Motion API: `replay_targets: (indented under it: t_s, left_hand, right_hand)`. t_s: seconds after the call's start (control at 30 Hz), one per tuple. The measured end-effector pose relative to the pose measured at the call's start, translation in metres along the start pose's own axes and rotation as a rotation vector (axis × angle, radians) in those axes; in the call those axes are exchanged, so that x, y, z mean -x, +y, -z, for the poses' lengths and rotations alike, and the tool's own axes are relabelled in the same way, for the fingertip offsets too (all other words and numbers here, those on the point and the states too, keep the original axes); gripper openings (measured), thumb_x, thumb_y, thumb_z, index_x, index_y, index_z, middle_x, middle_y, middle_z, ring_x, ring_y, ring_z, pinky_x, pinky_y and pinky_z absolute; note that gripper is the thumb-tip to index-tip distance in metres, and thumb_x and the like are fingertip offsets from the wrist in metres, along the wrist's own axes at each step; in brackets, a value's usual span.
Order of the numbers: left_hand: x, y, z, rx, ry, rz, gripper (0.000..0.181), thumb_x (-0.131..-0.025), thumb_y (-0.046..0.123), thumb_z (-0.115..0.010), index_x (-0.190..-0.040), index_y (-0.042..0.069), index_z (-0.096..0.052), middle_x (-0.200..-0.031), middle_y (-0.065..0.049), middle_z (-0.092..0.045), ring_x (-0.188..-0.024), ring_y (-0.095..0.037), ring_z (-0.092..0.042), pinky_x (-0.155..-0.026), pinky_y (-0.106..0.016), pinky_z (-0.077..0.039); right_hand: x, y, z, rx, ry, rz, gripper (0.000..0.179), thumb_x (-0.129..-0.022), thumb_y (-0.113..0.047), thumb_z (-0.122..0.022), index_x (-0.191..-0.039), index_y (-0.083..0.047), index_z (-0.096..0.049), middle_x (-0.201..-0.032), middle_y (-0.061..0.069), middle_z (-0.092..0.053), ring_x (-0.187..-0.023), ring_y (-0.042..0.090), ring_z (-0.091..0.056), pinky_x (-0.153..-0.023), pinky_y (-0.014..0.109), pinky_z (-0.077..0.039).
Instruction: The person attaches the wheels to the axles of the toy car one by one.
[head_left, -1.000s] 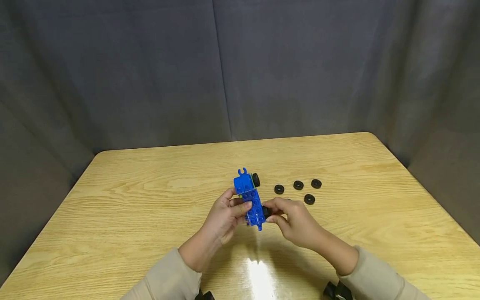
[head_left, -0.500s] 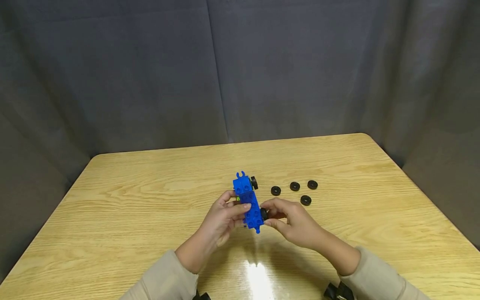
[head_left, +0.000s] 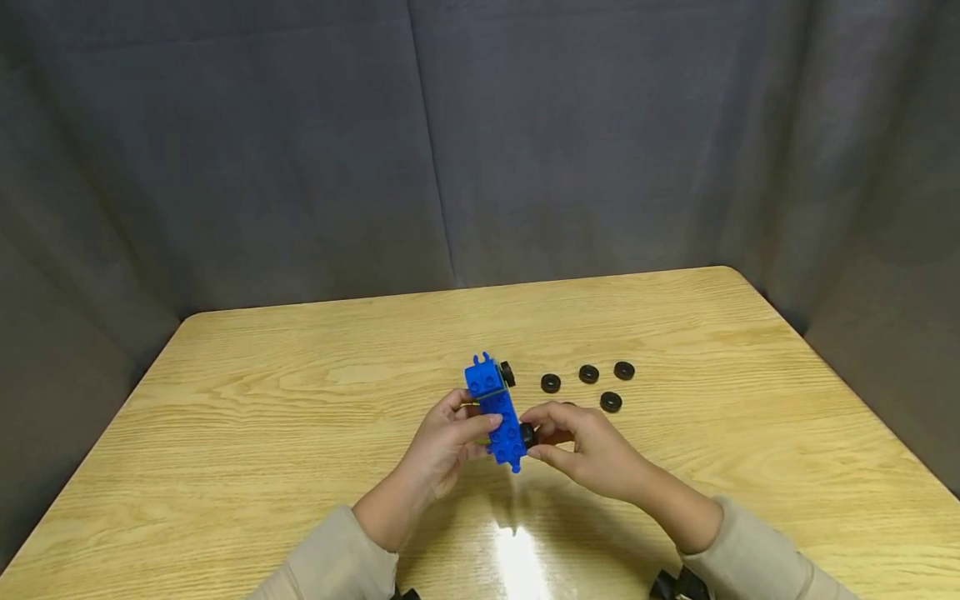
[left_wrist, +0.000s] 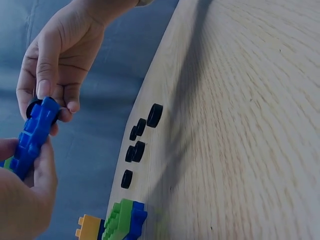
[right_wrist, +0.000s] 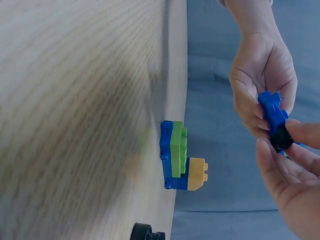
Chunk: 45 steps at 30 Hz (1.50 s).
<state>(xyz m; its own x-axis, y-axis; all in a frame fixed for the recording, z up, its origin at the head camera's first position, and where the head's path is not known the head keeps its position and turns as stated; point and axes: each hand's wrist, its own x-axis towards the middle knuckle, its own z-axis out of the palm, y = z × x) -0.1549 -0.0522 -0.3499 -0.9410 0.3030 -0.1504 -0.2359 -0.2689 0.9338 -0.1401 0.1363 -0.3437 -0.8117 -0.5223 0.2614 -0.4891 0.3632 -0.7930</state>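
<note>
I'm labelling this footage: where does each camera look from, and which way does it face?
Head: worn on the head, looking forward and down at the table; both forearms show, the left hand holding the blue toy, the right hand pinching a black wheel at its side.
Left wrist: on the left wrist, looking across the table, picture turned sideways; left hand near, right hand beyond.
Right wrist: on the right wrist, also sideways across the table; right hand near, left hand beyond.
The two wrist views share the green, blue and orange blocks.

A screened-off workspace: dark cloth curtains on three sides of a wood-grain table
</note>
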Motion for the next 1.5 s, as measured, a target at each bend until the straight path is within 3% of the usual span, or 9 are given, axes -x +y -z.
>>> replay_targets:
  t_s: [0.17, 0.67, 0.93, 1.07, 1.27, 1.5]
  left_hand:
    - [-0.001, -0.002, 0.001, -0.012, -0.001, -0.006, 0.039, -0.078, -0.002, -0.056, -0.112, -0.004, -0.038, -0.089, -0.009, -0.056, -0.075, -0.017, -0.058, -0.065, -0.031, -0.048]
    - [0.0, -0.003, 0.004, -0.008, -0.019, -0.01, 0.047, -0.076, -0.003, -0.057, -0.116, -0.001, -0.033, -0.083, -0.009, -0.056, -0.064, -0.015, -0.057, -0.058, -0.027, -0.048]
    - [0.0, -0.002, 0.008, 0.006, -0.012, 0.043, 0.034, -0.083, 0.026, -0.054, -0.103, 0.004, -0.04, -0.073, -0.005, -0.057, -0.055, -0.016, -0.057, -0.056, -0.029, -0.049]
    - [0.0, -0.002, 0.009, 0.011, 0.009, 0.061, 0.038, -0.084, 0.036, -0.051, -0.099, 0.003, -0.042, -0.073, -0.006, -0.055, -0.056, -0.018, -0.058, -0.059, -0.032, -0.05]
    - [0.0, -0.003, 0.011, 0.058, -0.003, 0.068, 0.035, -0.086, 0.031, -0.05, -0.102, 0.0, -0.042, -0.078, -0.005, -0.055, -0.069, -0.018, -0.059, -0.071, -0.038, -0.048]
    - [-0.001, -0.003, 0.013, 0.115, 0.012, 0.053, 0.029, -0.085, 0.027, -0.052, -0.098, 0.003, -0.04, -0.085, -0.008, -0.051, -0.069, -0.021, -0.058, -0.071, -0.042, -0.047]
  right_hand:
    - [0.001, -0.001, 0.0, 0.002, -0.025, -0.033, 0.029, -0.08, -0.008, -0.06, -0.107, 0.001, -0.054, -0.096, 0.008, -0.058, -0.079, 0.012, -0.057, -0.073, 0.023, -0.046]
    - [-0.001, 0.0, 0.0, -0.025, -0.073, -0.018, 0.028, -0.08, -0.008, -0.06, -0.107, 0.0, -0.054, -0.099, 0.01, -0.058, -0.08, 0.012, -0.058, -0.073, 0.024, -0.046]
    - [0.002, 0.0, 0.001, -0.026, -0.1, 0.037, 0.026, -0.08, -0.005, -0.059, -0.105, 0.001, -0.055, -0.093, 0.008, -0.06, -0.078, 0.012, -0.058, -0.072, 0.026, -0.047]
    - [0.003, 0.0, 0.002, -0.044, -0.128, 0.034, 0.026, -0.081, -0.005, -0.058, -0.106, 0.001, -0.054, -0.092, 0.007, -0.06, -0.078, 0.013, -0.058, -0.073, 0.026, -0.047]
    - [0.005, 0.002, 0.005, -0.061, -0.143, 0.003, 0.028, -0.081, -0.007, -0.058, -0.108, 0.001, -0.053, -0.096, 0.009, -0.058, -0.08, 0.013, -0.057, -0.071, 0.026, -0.047]
    - [0.008, 0.005, 0.013, -0.042, -0.124, -0.042, 0.032, -0.081, -0.008, -0.059, -0.11, 0.0, -0.051, -0.099, 0.012, -0.057, -0.081, 0.013, -0.057, -0.071, 0.026, -0.047]
